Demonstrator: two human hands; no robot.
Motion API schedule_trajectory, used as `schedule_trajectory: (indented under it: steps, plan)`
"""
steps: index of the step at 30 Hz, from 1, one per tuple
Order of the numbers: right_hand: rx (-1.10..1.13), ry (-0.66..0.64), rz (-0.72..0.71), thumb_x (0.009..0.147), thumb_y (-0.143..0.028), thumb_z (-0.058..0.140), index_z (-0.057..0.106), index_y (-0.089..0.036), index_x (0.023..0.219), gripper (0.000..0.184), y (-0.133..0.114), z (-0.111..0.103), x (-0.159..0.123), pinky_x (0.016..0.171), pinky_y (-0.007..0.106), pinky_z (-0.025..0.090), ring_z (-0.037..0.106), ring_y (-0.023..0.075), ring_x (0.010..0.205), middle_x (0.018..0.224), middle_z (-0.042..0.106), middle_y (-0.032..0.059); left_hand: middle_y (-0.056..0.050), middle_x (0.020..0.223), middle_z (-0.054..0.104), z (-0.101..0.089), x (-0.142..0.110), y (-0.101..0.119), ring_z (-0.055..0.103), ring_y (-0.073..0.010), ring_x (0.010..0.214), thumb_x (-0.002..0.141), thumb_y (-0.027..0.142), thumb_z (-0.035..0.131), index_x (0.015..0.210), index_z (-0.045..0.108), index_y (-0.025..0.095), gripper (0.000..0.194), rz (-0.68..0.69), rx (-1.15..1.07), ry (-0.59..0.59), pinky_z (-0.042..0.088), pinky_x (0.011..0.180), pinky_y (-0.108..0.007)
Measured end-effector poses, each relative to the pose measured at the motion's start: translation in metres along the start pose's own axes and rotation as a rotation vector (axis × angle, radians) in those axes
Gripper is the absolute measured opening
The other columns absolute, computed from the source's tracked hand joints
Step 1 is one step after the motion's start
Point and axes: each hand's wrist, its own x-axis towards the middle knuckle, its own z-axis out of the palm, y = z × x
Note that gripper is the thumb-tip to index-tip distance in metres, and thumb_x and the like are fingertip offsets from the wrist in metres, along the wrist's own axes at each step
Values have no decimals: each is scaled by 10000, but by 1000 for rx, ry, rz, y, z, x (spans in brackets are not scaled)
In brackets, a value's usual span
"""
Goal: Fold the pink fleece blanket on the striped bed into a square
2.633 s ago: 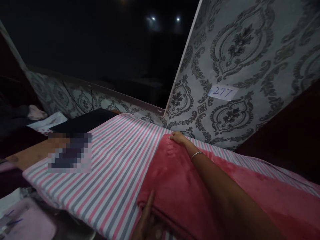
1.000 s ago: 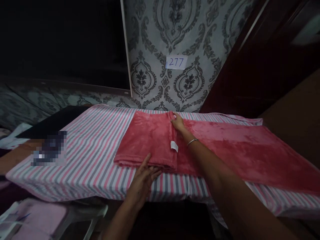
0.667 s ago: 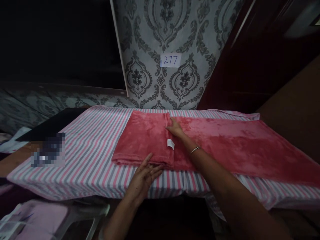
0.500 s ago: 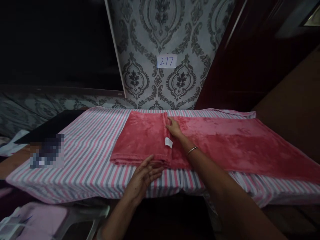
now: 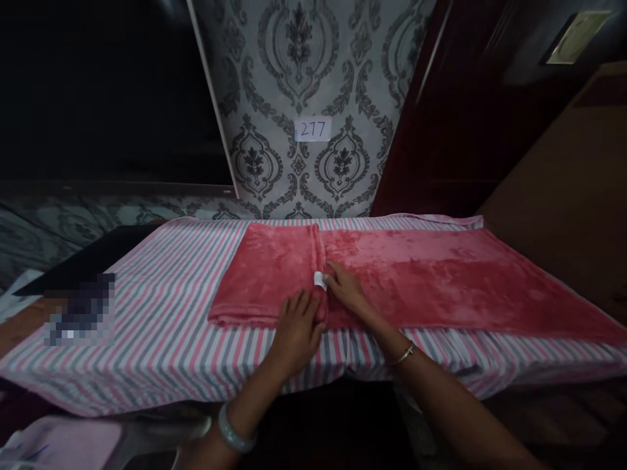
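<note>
A plush red blanket (image 5: pixel 441 287) lies along the table, its left part turned over into a thick folded section (image 5: pixel 264 267). My left hand (image 5: pixel 296 329) rests palm down on the front right corner of that section, fingers stretched and apart. Beside the raised fold edge, my right hand (image 5: pixel 347 287) reaches in from the right. Its thumb and forefinger are apart, their tips at the edge by a small white tag (image 5: pixel 320 281). The thumb seems to touch the tag.
A striped cloth (image 5: pixel 161 313) covers the table under the blanket. Behind it stand a patterned wall with a paper marked 277 (image 5: pixel 313 128) and a large dark screen (image 5: pixel 108 91). A blurred-out patch (image 5: pixel 81 310) lies at left; a pink-topped seat (image 5: pixel 73 440) is below.
My right hand has moved toward me along the fold edge, from the far end to the tag. My left hand has moved from the front edge onto the folded section. The view has shifted slightly.
</note>
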Motion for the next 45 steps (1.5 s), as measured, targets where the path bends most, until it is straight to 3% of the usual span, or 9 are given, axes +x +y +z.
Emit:
schedule_trajectory:
  steps: [5, 12, 18, 24, 30, 33, 36, 41, 45]
  plan:
    - [239, -41, -33, 888, -216, 505, 570, -168, 1344, 464, -7, 5, 0, 784, 323, 543, 657, 219, 817, 915, 697, 39, -157, 1564, 439, 26, -15, -5, 328, -359, 1489, 891, 254, 565, 1443, 519, 191, 558, 49, 59, 44, 169, 1224, -652]
    - [358, -65, -242, 853, -113, 445, 617, -201, 1159, 362, -11, 37, -4, 992, 363, 484, 625, 206, 1097, 1136, 685, 61, -153, 1326, 657, 8, -9, -7, 562, -330, 1281, 927, 264, 487, 1239, 684, 207, 373, 105, -52, 134, 359, 1155, -576]
    - [2, -116, -374, 887, -108, 497, 666, -178, 1256, 412, -13, 38, -17, 1092, 446, 405, 514, 275, 1255, 1281, 640, 123, -175, 1461, 557, -14, 44, -15, 476, -312, 1395, 963, 281, 414, 1376, 585, 160, 464, 105, -71, 53, 313, 1197, -548]
    - [-248, -190, -344, 970, -140, 473, 425, -176, 1535, 568, -22, 28, -32, 1206, 484, 258, 262, 250, 1474, 1583, 350, 120, -176, 1585, 392, 2, 72, -41, 240, -337, 1529, 972, 378, 445, 1483, 469, 167, 553, 69, 172, -177, 55, 1215, -673]
    - [-265, -263, -243, 1010, -165, 446, 376, -112, 1553, 550, -35, 21, -40, 1227, 464, 219, 208, 220, 1498, 1600, 302, 129, -133, 1575, 427, -9, 85, -49, 324, -270, 1501, 987, 400, 391, 1479, 480, 192, 542, 8, 236, -284, 213, 1231, -555]
    - [-234, -314, -202, 1008, -289, 546, 389, -134, 1552, 587, -40, 16, -46, 1232, 489, 199, 172, 255, 1508, 1615, 266, 116, -112, 1422, 608, -26, 122, -44, 518, -222, 1360, 984, 305, 357, 1302, 651, 191, 448, -20, 267, -252, 361, 1175, -401]
    - [-212, -301, -193, 1020, -387, 572, 398, -147, 1550, 607, -43, 14, -53, 1240, 479, 177, 159, 261, 1510, 1620, 259, 109, -173, 1471, 544, -33, 170, -36, 500, -270, 1374, 955, 239, 374, 1278, 650, 125, 439, -75, 333, -191, 356, 1173, -411]
    - [-263, -210, -246, 1044, -449, 566, 444, -166, 1515, 563, -49, 9, -59, 1232, 449, 214, 272, 264, 1469, 1574, 374, 110, -262, 1585, 349, -2, 214, -31, 310, -379, 1490, 954, 328, 387, 1497, 402, 74, 600, -122, 406, -169, 286, 1173, -601]
    - [-349, -142, -309, 1046, -465, 573, 480, -182, 1461, 511, -52, 3, -55, 1198, 428, 291, 357, 248, 1413, 1503, 473, 86, -271, 1555, 392, 29, 221, -48, 344, -393, 1459, 960, 384, 280, 1461, 452, 52, 626, -61, 549, -110, 284, 1140, -644]
